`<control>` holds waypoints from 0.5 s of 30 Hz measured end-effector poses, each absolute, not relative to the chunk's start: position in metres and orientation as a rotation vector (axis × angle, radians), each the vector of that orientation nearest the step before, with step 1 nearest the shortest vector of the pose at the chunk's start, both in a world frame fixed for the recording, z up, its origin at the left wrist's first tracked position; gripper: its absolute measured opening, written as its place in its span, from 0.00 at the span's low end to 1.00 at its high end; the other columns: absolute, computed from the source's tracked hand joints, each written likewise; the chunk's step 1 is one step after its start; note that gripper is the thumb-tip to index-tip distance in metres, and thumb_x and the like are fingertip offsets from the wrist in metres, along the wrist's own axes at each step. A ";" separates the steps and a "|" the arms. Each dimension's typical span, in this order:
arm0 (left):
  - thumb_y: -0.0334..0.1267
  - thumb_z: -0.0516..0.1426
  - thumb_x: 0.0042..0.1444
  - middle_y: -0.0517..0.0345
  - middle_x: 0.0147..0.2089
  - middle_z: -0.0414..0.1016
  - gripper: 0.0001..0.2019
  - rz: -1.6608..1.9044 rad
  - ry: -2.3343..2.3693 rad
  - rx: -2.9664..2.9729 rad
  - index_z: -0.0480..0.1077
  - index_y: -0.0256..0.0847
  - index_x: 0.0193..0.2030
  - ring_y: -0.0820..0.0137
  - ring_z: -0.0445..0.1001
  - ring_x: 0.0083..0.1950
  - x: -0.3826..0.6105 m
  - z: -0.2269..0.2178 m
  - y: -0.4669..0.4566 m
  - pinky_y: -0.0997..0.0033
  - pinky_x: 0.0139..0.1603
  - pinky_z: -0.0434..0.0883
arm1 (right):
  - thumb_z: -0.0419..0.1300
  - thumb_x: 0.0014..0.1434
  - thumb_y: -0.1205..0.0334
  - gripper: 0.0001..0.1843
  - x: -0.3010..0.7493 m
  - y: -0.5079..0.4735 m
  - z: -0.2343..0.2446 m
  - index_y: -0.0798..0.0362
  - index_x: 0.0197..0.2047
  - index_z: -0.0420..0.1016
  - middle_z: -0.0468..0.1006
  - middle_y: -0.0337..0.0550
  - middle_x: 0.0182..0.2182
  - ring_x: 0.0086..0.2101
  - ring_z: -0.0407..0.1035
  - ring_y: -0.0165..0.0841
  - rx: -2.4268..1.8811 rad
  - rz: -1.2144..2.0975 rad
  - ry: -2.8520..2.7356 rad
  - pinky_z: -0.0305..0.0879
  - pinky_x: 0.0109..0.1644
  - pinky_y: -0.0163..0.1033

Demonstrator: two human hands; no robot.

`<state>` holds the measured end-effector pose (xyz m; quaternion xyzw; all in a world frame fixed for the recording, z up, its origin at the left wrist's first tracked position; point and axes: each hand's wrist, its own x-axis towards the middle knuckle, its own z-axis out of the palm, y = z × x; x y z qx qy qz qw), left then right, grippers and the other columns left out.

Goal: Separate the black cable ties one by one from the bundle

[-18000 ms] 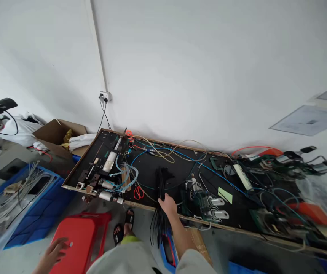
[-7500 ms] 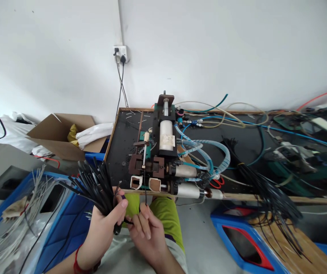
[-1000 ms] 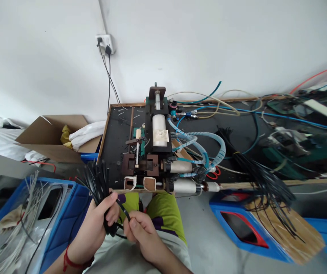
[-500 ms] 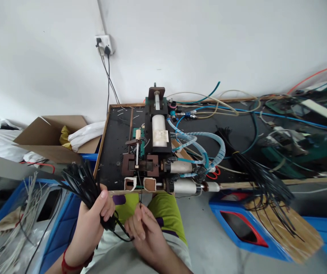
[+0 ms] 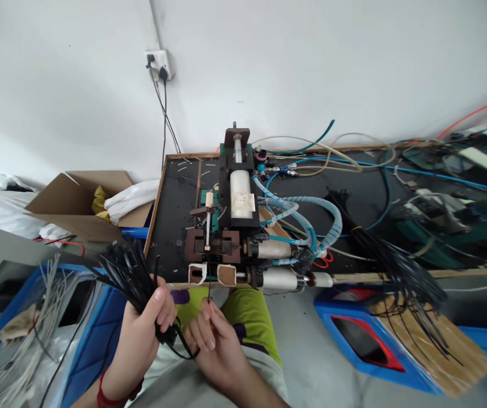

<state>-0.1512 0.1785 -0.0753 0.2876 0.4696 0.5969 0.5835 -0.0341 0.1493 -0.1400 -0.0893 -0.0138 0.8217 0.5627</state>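
Observation:
My left hand (image 5: pixel 152 314) is wrapped round a thick bundle of black cables (image 5: pixel 126 272), whose ends fan out to the upper left. Close beside it, my right hand (image 5: pixel 215 334) pinches one thin black cable (image 5: pixel 209 289). That cable runs upward from my fingertips to the jaws of a pneumatic machine (image 5: pixel 212 246); its far tip is hidden there. A loop of black cable (image 5: pixel 186 350) hangs between my two hands. Two pale-edged pads (image 5: pixel 226 275) sit at the machine's front, either side of the cable.
A second black cable bundle (image 5: pixel 379 255) lies over the bench's front edge at right, above a blue bin (image 5: pixel 332 334). Blue air hoses (image 5: pixel 328 221) curve beside the machine. At left stand a cardboard box (image 5: pixel 64 204) and a blue crate (image 5: pixel 85 334) with pale wires.
The camera view has shifted slightly. My right hand still pinches the cable at the machine's front, and my left hand keeps its hold on the bundle.

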 end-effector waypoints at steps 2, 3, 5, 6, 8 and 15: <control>0.48 0.62 0.62 0.70 0.18 0.57 0.13 1.423 1.091 0.685 0.69 0.41 0.36 0.77 0.55 0.18 -0.151 -0.077 0.178 0.76 0.19 0.57 | 0.64 0.66 0.55 0.14 -0.034 0.149 -0.140 0.52 0.31 0.75 0.55 0.26 0.12 0.17 0.38 0.28 -0.215 1.937 -0.023 0.48 0.26 0.34; 0.50 0.61 0.62 0.69 0.18 0.58 0.14 1.438 1.092 0.687 0.69 0.41 0.37 0.77 0.56 0.18 -0.151 -0.078 0.178 0.75 0.19 0.57 | 0.65 0.66 0.55 0.14 -0.035 0.149 -0.140 0.52 0.31 0.74 0.55 0.25 0.12 0.17 0.38 0.28 -0.220 1.939 -0.022 0.48 0.26 0.34; 0.51 0.61 0.62 0.69 0.19 0.60 0.14 1.450 1.100 0.684 0.69 0.41 0.39 0.76 0.57 0.18 -0.150 -0.079 0.179 0.75 0.19 0.58 | 0.65 0.65 0.54 0.14 -0.035 0.150 -0.140 0.52 0.31 0.73 0.55 0.25 0.12 0.17 0.38 0.28 -0.234 1.947 -0.021 0.48 0.26 0.34; 0.51 0.61 0.62 0.69 0.19 0.60 0.14 1.444 1.101 0.680 0.69 0.41 0.39 0.76 0.57 0.18 -0.150 -0.079 0.179 0.75 0.20 0.58 | 0.65 0.65 0.54 0.14 -0.035 0.150 -0.141 0.52 0.30 0.73 0.55 0.25 0.12 0.17 0.37 0.28 -0.240 1.951 -0.022 0.47 0.26 0.34; 0.49 0.61 0.63 0.69 0.19 0.59 0.14 1.429 1.095 0.673 0.69 0.40 0.38 0.77 0.56 0.18 -0.149 -0.078 0.179 0.76 0.20 0.57 | 0.65 0.65 0.53 0.15 -0.035 0.150 -0.141 0.51 0.30 0.72 0.54 0.25 0.11 0.17 0.37 0.28 -0.253 1.956 -0.026 0.47 0.26 0.34; 0.44 0.61 0.64 0.70 0.21 0.60 0.10 1.440 1.135 0.684 0.67 0.42 0.38 0.78 0.57 0.18 -0.148 -0.075 0.179 0.76 0.19 0.56 | 0.67 0.63 0.50 0.19 -0.033 0.152 -0.142 0.50 0.29 0.66 0.51 0.24 0.11 0.17 0.38 0.27 -0.344 1.969 -0.067 0.48 0.28 0.35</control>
